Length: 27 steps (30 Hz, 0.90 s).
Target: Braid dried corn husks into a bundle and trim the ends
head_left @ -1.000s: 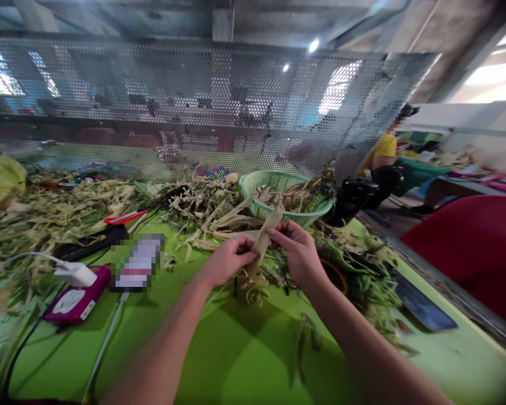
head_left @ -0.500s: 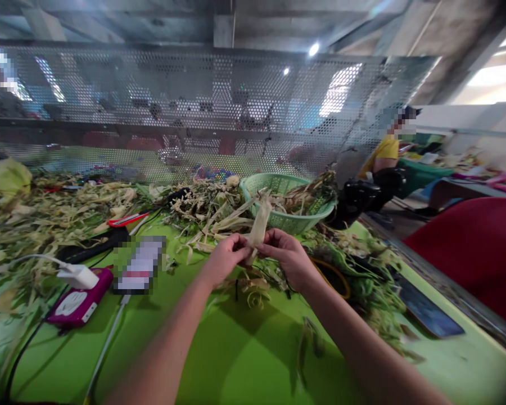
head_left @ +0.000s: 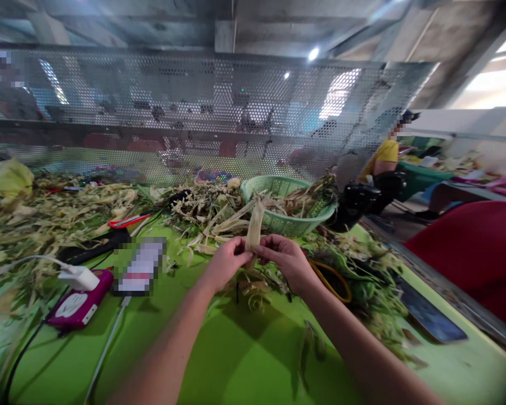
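A pale, dried corn husk (head_left: 255, 222) stands upright between my hands, its frayed tip pointing up and away. My left hand (head_left: 226, 263) pinches its lower end from the left between thumb and fingers. From the other side, my right hand (head_left: 285, 260) is closed on the same end, thumb and fingertips pressed to it. Just behind the husk sits a light green plastic basket (head_left: 293, 226) with dry, brownish plant strips in it. Below my hands, curled husk scraps (head_left: 256, 301) lie on the bright green tabletop (head_left: 236, 360).
Shredded husk (head_left: 93, 205) heaps across the left and back. Left are a red cutter (head_left: 129, 220), a phone (head_left: 140, 267) and a magenta power bank (head_left: 82, 306) with cables. Right are green scraps (head_left: 362, 281), another phone (head_left: 432, 309) and a red chair (head_left: 476, 247). A person in yellow (head_left: 385, 154) sits beyond.
The husk has gone from leaning right to nearly upright, its top shifting slightly left. Both hands keep their pinch on its lower end.
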Available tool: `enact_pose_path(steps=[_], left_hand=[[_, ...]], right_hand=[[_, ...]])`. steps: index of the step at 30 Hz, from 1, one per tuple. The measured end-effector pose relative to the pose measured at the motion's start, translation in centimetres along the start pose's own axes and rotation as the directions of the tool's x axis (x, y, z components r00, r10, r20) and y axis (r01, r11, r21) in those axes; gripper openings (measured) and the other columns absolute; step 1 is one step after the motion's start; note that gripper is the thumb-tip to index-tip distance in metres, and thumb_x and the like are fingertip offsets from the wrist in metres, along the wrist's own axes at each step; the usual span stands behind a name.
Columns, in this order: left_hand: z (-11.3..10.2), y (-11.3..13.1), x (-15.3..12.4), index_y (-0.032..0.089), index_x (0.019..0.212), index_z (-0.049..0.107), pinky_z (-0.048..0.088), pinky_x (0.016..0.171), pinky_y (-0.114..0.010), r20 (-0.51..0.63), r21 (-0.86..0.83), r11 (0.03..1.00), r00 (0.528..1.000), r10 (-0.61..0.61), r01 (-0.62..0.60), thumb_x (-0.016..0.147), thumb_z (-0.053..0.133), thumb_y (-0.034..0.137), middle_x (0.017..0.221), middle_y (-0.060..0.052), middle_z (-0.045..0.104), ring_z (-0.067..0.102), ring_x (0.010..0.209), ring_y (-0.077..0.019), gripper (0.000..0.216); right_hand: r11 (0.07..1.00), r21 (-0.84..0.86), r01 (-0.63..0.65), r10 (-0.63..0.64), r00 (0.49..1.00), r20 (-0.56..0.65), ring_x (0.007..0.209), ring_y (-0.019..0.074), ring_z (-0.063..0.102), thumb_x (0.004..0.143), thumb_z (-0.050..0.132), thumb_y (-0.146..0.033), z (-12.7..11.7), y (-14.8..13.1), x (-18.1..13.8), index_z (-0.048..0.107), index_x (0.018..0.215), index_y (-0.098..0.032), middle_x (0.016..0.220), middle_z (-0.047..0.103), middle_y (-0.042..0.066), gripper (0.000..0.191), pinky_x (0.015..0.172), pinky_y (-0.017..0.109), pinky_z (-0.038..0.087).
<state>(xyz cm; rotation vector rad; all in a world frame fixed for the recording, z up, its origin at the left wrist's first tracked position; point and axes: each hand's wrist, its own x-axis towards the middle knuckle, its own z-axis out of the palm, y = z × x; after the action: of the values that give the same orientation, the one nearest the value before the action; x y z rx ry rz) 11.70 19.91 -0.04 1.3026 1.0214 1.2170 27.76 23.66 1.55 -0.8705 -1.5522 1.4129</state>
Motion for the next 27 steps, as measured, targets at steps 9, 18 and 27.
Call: enact_pose_path(steps=[9,18,27], left_hand=[[0.16,0.16,-0.13,0.014,0.093,0.059,0.043,0.079,-0.027,-0.024,0.037,0.999,1.0,-0.006,0.007,0.079,0.058,0.032,0.087,-0.003,0.063,0.055,0.083,-0.0161,0.022],[0.21,0.24,-0.24,0.015,0.096,0.06,0.044,0.08,-0.027,-0.023,0.07,0.998,1.0,0.014,-0.012,0.082,0.056,0.033,0.09,-0.004,0.064,0.056,0.085,-0.0165,0.023],[0.81,0.4,-0.41,0.016,0.092,0.058,0.041,0.071,-0.024,-0.075,0.172,0.985,0.996,0.046,-0.033,0.085,0.051,0.03,0.084,-0.001,0.058,0.05,0.077,-0.0136,0.018]], right_hand=[[1.0,0.008,-0.005,0.005,1.0,0.02,0.06,0.0105,0.05,0.067,0.077,-0.036,-0.02,0.23,0.01,0.062,0.069,-0.017,0.065,0.057,-0.002,0.023,0.057,0.024,0.043],[1.0,0.014,-0.024,0.023,0.998,0.059,0.059,0.0106,0.048,0.067,0.076,-0.037,0.04,-0.01,-0.1,0.061,0.067,-0.016,0.063,0.055,-0.002,0.026,0.057,0.024,0.041],[1.0,0.001,0.001,-0.001,0.997,0.072,0.057,0.0099,0.045,0.067,0.077,-0.041,0.07,-0.01,-0.15,0.06,0.068,-0.016,0.061,0.053,-0.003,0.029,0.055,0.024,0.038]])
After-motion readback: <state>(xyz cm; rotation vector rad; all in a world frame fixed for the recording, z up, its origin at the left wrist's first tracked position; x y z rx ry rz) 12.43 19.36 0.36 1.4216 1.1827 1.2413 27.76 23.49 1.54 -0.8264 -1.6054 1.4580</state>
